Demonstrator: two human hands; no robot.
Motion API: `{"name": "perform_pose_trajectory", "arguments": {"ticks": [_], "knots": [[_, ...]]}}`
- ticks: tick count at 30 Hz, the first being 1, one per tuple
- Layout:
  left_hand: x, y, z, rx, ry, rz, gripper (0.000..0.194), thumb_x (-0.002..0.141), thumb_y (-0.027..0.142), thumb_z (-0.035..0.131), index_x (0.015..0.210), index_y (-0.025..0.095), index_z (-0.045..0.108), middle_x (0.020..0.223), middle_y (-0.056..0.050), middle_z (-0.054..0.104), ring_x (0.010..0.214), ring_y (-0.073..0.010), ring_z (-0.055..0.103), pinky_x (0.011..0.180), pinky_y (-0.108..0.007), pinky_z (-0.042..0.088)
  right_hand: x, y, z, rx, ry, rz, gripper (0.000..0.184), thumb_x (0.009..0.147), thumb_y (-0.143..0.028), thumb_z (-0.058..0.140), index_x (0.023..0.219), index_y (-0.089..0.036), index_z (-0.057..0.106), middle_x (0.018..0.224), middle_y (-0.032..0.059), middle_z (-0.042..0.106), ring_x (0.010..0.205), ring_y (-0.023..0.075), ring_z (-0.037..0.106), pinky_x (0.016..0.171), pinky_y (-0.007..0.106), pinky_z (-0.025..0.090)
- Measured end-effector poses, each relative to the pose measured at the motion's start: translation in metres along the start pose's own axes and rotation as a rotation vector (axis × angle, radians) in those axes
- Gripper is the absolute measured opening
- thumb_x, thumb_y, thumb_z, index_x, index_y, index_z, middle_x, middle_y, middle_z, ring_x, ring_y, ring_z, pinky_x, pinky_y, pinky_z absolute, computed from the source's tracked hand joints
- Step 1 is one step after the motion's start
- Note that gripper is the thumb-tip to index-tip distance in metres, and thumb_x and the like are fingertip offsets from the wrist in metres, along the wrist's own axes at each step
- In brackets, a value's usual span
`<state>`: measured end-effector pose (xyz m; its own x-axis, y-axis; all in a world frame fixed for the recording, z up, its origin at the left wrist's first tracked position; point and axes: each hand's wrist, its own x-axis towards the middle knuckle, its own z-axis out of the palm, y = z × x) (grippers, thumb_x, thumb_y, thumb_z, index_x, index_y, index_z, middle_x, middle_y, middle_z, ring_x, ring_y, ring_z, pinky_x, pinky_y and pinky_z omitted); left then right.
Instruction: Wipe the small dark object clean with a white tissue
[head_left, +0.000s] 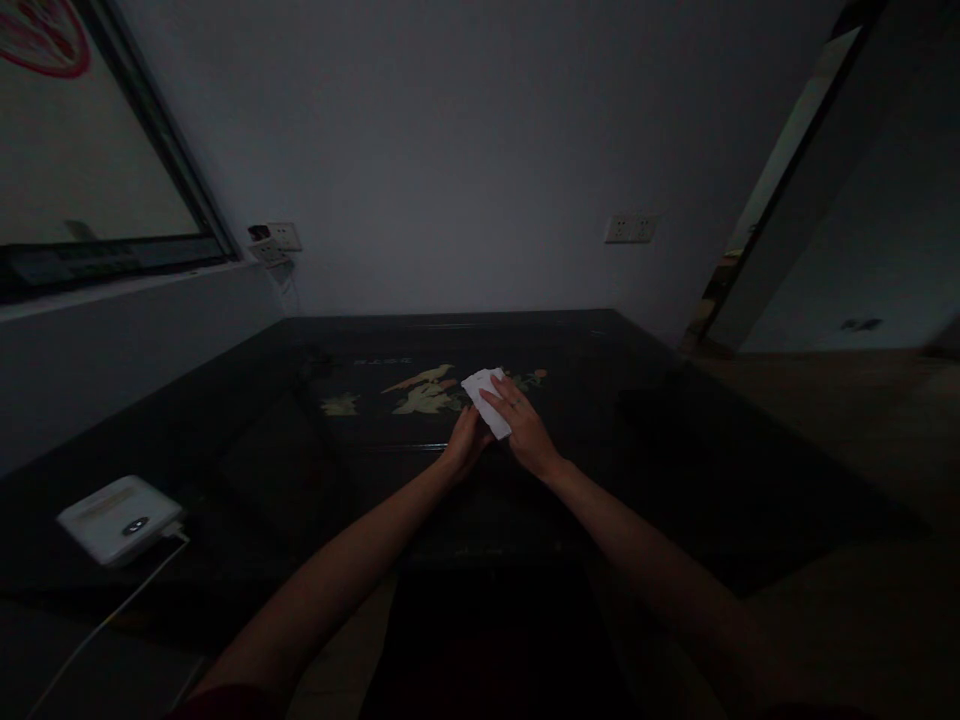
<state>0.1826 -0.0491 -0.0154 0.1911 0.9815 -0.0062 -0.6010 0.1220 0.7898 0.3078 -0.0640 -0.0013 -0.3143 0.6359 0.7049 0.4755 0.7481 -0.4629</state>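
Between my two hands is a white folded sheet, paper or tissue, held above the dark table. My left hand grips it from below at its lower left, with the fingers partly hidden behind it. Over its right side lies my right hand, fingers against the sheet's face and a ring on one finger. Behind the sheet, the tabletop bears a picture of a yellow bird with pale leaves and flowers.
A white box-shaped device with a cable sits at the table's left front. Wall sockets are at the back, and a plugged-in adapter is by the window. A doorway opens at the right. The room is dim.
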Motion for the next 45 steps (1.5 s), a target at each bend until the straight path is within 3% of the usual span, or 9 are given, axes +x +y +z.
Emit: {"name": "perform_pose_trajectory", "arguments": {"ticks": [6, 12, 18, 23, 29, 34, 39, 45], "knots": [[-0.003, 0.004, 0.001, 0.0, -0.012, -0.013, 0.033, 0.08, 0.04, 0.062, 0.108, 0.022, 0.061, 0.121, -0.008, 0.062, 0.109, -0.023, 0.058, 0.089, -0.037, 0.049, 0.0, 0.006, 0.003, 0.072, 0.03, 0.065, 0.061, 0.085, -0.006, 0.036, 0.14, -0.032, 0.04, 0.152, -0.0029, 0.03, 0.14, 0.0188, 0.027, 0.115, 0.044, 0.023], [-0.008, 0.009, 0.004, -0.015, 0.03, -0.031, 0.031, 0.08, 0.039, 0.064, 0.103, 0.019, 0.06, 0.118, -0.01, 0.061, 0.099, -0.0226, 0.063, 0.089, -0.042, 0.051, -0.002, 0.022, 0.009, 0.264, 0.128, 0.213, 0.072, 0.071, -0.002, 0.038, 0.139, -0.024, 0.041, 0.144, 0.0027, 0.045, 0.134, 0.0176, 0.039, 0.114, 0.042, 0.026], [-0.008, 0.008, 0.004, -0.013, 0.0, -0.013, 0.033, 0.078, 0.039, 0.066, 0.103, 0.018, 0.059, 0.122, -0.011, 0.058, 0.102, -0.0237, 0.063, 0.089, -0.042, 0.052, -0.005, 0.028, 0.016, 0.322, 0.148, 0.288, 0.076, 0.067, -0.001, 0.037, 0.14, -0.024, 0.039, 0.143, 0.0019, 0.046, 0.133, 0.0174, 0.04, 0.114, 0.041, 0.027], [-0.007, 0.007, 0.002, -0.002, -0.015, -0.013, 0.036, 0.079, 0.042, 0.065, 0.106, 0.019, 0.06, 0.126, -0.01, 0.057, 0.106, -0.0237, 0.06, 0.091, -0.041, 0.05, -0.004, 0.015, 0.012, 0.202, 0.145, 0.205, 0.07, 0.077, -0.004, 0.036, 0.144, -0.023, 0.033, 0.147, 0.0036, 0.039, 0.136, 0.0185, 0.035, 0.115, 0.042, 0.025], [-0.005, 0.007, 0.004, -0.019, 0.004, -0.035, 0.037, 0.08, 0.044, 0.062, 0.109, 0.022, 0.061, 0.123, -0.009, 0.061, 0.113, -0.0238, 0.057, 0.092, -0.038, 0.048, -0.003, 0.005, 0.007, 0.031, 0.039, 0.042, 0.067, 0.084, -0.004, 0.033, 0.144, -0.034, 0.031, 0.153, -0.0048, 0.027, 0.142, 0.0175, 0.022, 0.116, 0.045, 0.02], [-0.001, 0.005, 0.002, -0.061, -0.032, -0.048, 0.038, 0.084, 0.046, 0.056, 0.113, 0.023, 0.062, 0.125, -0.007, 0.061, 0.116, -0.0228, 0.055, 0.095, -0.035, 0.046, -0.002, 0.002, 0.007, 0.011, -0.001, 0.025, 0.067, 0.084, -0.002, 0.033, 0.141, -0.036, 0.036, 0.154, -0.008, 0.024, 0.144, 0.0177, 0.015, 0.117, 0.046, 0.018], [0.0, 0.006, -0.001, -0.053, 0.006, -0.088, 0.037, 0.084, 0.049, 0.055, 0.106, 0.02, 0.064, 0.109, -0.009, 0.067, 0.102, -0.0221, 0.062, 0.094, -0.039, 0.047, -0.001, 0.008, 0.007, 0.16, 0.079, 0.128, 0.073, 0.078, 0.0, 0.033, 0.144, -0.029, 0.033, 0.151, -0.0026, 0.033, 0.139, 0.0168, 0.03, 0.116, 0.042, 0.022], [-0.005, 0.01, 0.003, -0.055, -0.027, -0.091, 0.036, 0.089, 0.045, 0.049, 0.107, 0.018, 0.063, 0.105, -0.01, 0.068, 0.095, -0.0216, 0.065, 0.092, -0.04, 0.048, -0.004, 0.039, 0.013, 0.364, 0.149, 0.367, 0.072, 0.07, -0.003, 0.04, 0.14, -0.023, 0.042, 0.145, 0.0002, 0.044, 0.136, 0.0183, 0.036, 0.115, 0.04, 0.022]]}}
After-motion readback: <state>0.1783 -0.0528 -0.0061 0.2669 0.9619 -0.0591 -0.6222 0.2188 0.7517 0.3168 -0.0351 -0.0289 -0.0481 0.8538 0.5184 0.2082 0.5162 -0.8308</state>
